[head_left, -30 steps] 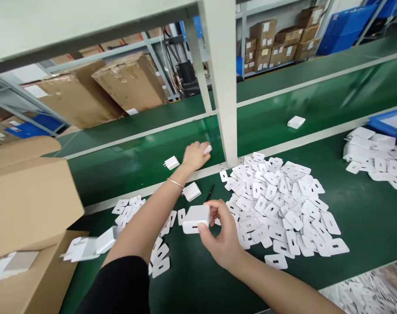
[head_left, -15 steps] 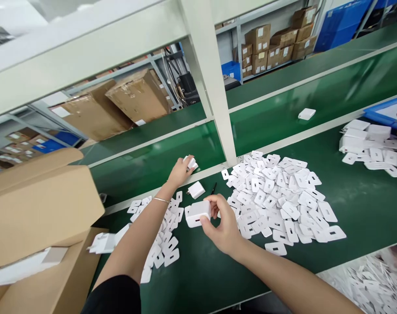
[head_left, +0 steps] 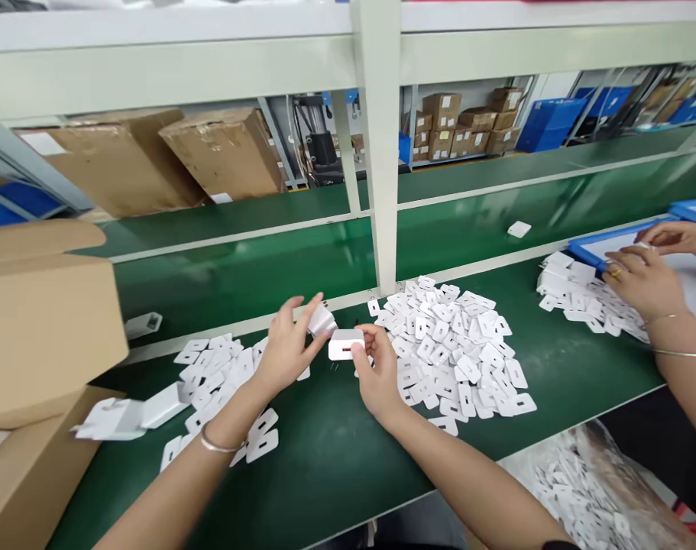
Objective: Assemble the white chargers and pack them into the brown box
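Note:
My right hand (head_left: 379, 374) pinches a white charger block (head_left: 343, 347) between thumb and fingers, its dark port slot facing me. Metal prongs show just beneath it. Close by on the left, my left hand (head_left: 290, 340) is open, its fingers spread around another white charger piece (head_left: 323, 321). Whether the fingertips touch that piece I cannot tell. White slotted plates (head_left: 221, 370) lie in a loose spread, partly behind my left forearm. A larger heap of the same slotted plates (head_left: 451, 344) lies right of my right hand.
An open cardboard box (head_left: 43, 328) stands at left, beside white charger parts (head_left: 115, 418). A pale upright post (head_left: 385, 153) rises behind the green table (head_left: 336, 473). At right, a co-worker's hands (head_left: 645, 271) work over a blue-rimmed tray (head_left: 588, 248). A plastic bag of plates (head_left: 588, 489) sits below.
My left hand has come back from the rear green surface toward my right hand, and its fingers have spread. My right hand still holds the charger block. The view has turned, showing the co-worker's hands.

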{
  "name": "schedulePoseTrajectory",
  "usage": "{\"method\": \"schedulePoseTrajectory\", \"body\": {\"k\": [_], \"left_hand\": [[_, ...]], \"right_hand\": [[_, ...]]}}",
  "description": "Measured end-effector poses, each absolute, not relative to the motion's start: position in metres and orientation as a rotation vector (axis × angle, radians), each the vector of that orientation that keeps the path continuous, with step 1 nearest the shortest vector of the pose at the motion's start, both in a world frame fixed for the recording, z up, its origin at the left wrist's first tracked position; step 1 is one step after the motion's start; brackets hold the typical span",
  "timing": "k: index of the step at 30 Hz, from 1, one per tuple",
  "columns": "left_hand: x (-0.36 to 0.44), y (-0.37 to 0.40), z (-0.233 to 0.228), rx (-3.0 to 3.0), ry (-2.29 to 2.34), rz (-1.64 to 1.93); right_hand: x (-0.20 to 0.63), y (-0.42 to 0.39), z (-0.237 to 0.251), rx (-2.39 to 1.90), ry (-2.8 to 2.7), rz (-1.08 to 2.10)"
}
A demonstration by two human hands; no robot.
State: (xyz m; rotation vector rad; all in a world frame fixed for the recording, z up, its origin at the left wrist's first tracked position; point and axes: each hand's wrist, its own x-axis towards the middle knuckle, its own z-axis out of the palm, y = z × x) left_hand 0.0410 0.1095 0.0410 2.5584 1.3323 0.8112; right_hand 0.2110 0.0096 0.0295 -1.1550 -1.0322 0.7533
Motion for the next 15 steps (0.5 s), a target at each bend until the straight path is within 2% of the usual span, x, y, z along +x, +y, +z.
{"method": "schedulePoseTrajectory", "body": {"k": [4,9,15], "left_hand": [[0.027,0.066,0.055,2.17,1.273,1.223],[0.022,0.016,0.045,1.991,0.931,1.072],[0.016,0.024,0.021,1.935,0.793,1.23]], "right_hand": [[0.212,0.009,0.032,-1.144,-1.107,0.741],[0.21,0.007,0.032,-1.083,-1.405,0.705],[0.207,0.005,0.033,-0.992,-1.61,0.877]]}}
